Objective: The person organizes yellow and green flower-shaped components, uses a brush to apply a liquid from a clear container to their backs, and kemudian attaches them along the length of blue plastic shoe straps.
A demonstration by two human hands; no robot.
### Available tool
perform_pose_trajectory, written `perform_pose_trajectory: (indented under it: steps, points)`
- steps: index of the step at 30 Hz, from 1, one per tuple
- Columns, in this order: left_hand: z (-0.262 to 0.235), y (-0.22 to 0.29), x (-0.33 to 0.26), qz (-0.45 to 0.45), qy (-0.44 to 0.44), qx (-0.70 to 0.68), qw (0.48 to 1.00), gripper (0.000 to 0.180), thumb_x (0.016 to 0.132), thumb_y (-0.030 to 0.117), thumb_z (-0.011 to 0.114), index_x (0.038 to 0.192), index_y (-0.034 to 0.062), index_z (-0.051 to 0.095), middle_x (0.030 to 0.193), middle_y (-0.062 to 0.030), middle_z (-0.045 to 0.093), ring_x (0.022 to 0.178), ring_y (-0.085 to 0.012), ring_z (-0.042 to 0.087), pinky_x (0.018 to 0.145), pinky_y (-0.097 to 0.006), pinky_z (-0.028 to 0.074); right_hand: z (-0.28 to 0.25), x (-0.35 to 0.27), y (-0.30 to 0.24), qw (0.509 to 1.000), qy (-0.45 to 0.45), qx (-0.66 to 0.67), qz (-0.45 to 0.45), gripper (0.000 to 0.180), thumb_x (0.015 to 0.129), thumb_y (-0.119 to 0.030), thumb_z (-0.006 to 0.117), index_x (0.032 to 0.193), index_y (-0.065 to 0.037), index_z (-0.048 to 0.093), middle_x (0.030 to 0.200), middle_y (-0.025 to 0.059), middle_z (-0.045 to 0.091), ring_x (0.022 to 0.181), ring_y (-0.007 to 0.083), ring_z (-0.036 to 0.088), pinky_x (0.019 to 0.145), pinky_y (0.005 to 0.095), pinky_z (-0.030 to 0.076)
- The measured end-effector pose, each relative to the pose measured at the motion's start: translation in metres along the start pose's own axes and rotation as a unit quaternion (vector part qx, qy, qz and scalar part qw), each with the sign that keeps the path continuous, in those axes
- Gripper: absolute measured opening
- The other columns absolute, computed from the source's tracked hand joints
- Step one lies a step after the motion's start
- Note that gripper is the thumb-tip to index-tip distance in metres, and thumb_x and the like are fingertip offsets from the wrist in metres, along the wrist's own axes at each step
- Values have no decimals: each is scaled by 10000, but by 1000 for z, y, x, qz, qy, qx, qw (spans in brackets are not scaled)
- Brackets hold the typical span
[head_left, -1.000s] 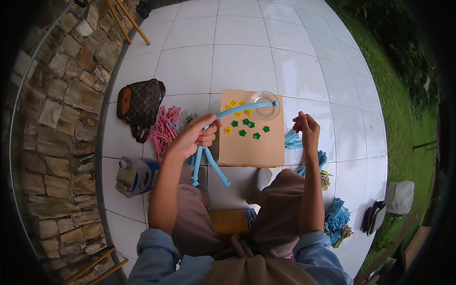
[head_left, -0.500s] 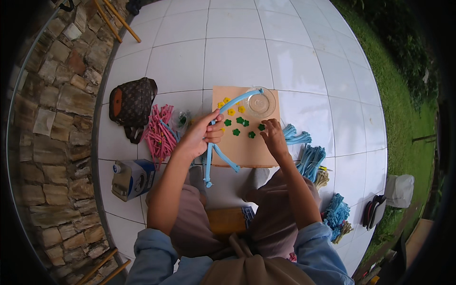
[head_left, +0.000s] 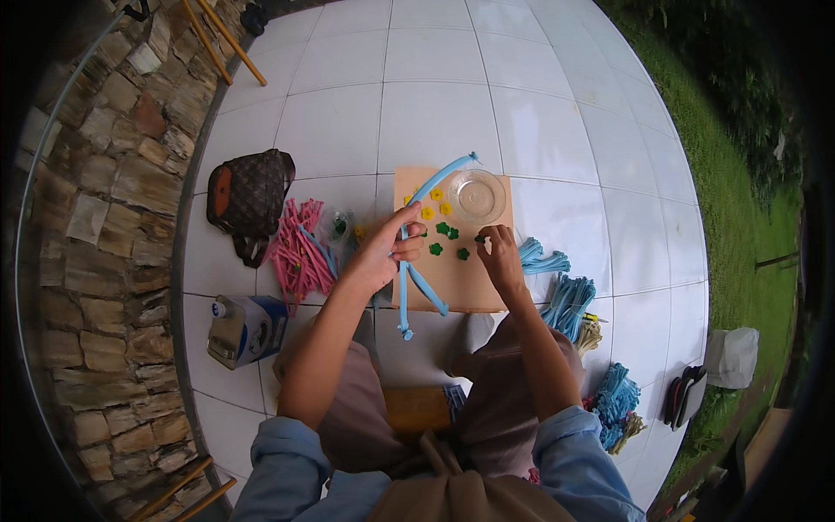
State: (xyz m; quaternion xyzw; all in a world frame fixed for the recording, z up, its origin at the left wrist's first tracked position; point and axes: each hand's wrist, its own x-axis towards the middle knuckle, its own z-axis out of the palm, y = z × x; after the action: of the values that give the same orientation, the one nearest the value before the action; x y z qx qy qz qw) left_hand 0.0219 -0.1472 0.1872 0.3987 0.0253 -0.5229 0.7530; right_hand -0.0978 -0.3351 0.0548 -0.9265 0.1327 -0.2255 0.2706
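My left hand (head_left: pixel 381 252) is closed around light-blue fabric-like strips (head_left: pixel 442 177) with knotted ends. One length arches up toward the glass dish, while two others dangle below the fist. My right hand (head_left: pixel 501 261) pinches a small green flower-shaped piece (head_left: pixel 481 238) at the right side of a tan board (head_left: pixel 470 291); the fingers partly cover it. Several more green flower pieces (head_left: pixel 437 250) lie on the board between my hands. Beyond them are several yellow flower pieces (head_left: pixel 445 209), and a round clear glass dish (head_left: pixel 477 197) stands at the board's far right corner.
Pink strips (head_left: pixel 300 248) are heaped left of the board, near a brown patterned bag (head_left: pixel 248 200) and a metal can (head_left: pixel 248 329). Bundles of blue strips (head_left: pixel 570 304) lie on the right. White floor tiles (head_left: pixel 435 104) surround everything, with a stone wall (head_left: pixel 113 287) at left.
My right fingertips have closed on the green flower piece at the board's right side. My left hand, still holding the blue strips, has shifted slightly right.
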Motion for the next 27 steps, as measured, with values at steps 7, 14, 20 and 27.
perform_pose_trajectory:
  steps: [7, 14, 20, 27]
  points:
    - [-4, 4, -12, 92, -7, 120, 988, 192, 835, 130, 585, 795, 109, 399, 898, -51, 575, 464, 4, 239, 418, -161, 204, -65, 19, -118, 979, 61, 193, -5, 433, 699, 9, 677, 1082, -33, 480, 900, 97, 577, 773, 197, 578, 701, 307, 478]
    - [3, 11, -25, 114, -31, 169, 978, 326, 759, 16, 644, 775, 140, 343, 967, -118, 614, 485, 7, 258, 426, -164, 202, -72, 32, -141, 950, 4, 313, 2, 548, 739, 13, 651, 1190, -31, 345, 874, 103, 616, 811, 179, 614, 739, 297, 491]
    - [2, 10, -24, 173, 29, 211, 962, 361, 758, 54, 690, 761, 147, 341, 810, -53, 598, 496, 11, 304, 430, -168, 195, -66, 41, -146, 883, -20, 463, 73, 505, 766, 52, 605, 1184, -26, 333, 863, 111, 611, 820, 173, 607, 757, 295, 496]
    - [-1, 6, -24, 202, 67, 171, 962, 370, 763, 36, 685, 755, 154, 333, 752, -37, 582, 487, 10, 306, 426, -175, 185, -61, 45, -155, 887, -9, 457, 71, 476, 762, 62, 616, 1153, -21, 359, 838, 91, 595, 795, 160, 604, 743, 283, 498]
